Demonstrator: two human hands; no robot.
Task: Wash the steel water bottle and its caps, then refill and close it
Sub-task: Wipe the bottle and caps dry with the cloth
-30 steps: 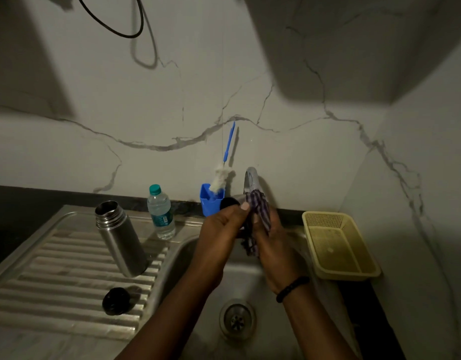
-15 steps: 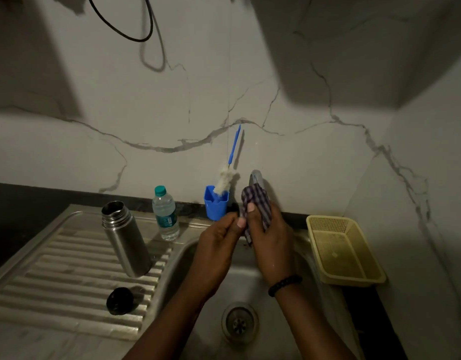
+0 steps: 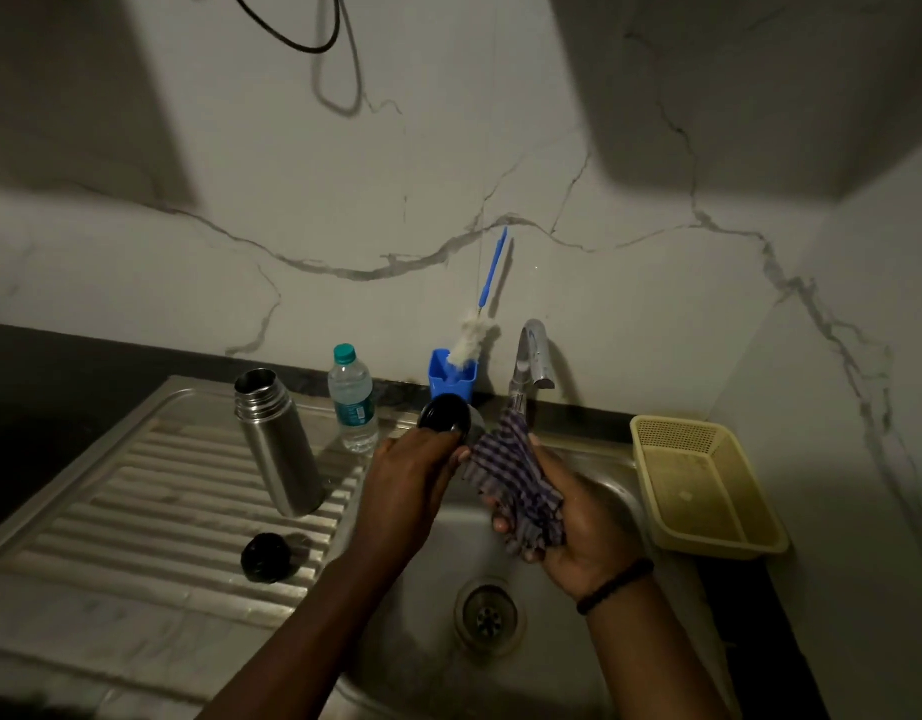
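The steel bottle stands open and capless on the ribbed drainboard. A black cap lies on the drainboard in front of it. My left hand grips a second cap, round and black, above the sink's left edge. My right hand holds a checked purple cloth over the basin, just below the tap. Cloth and cap are a little apart.
A small plastic water bottle with a green lid and a blue holder with a bottle brush stand by the wall. A yellow plastic basket sits right of the sink. The drain lies below my hands.
My hands have drawn apart. The right hand with the cloth came down and away from the tap, and the cap in my left hand now shows clearly.
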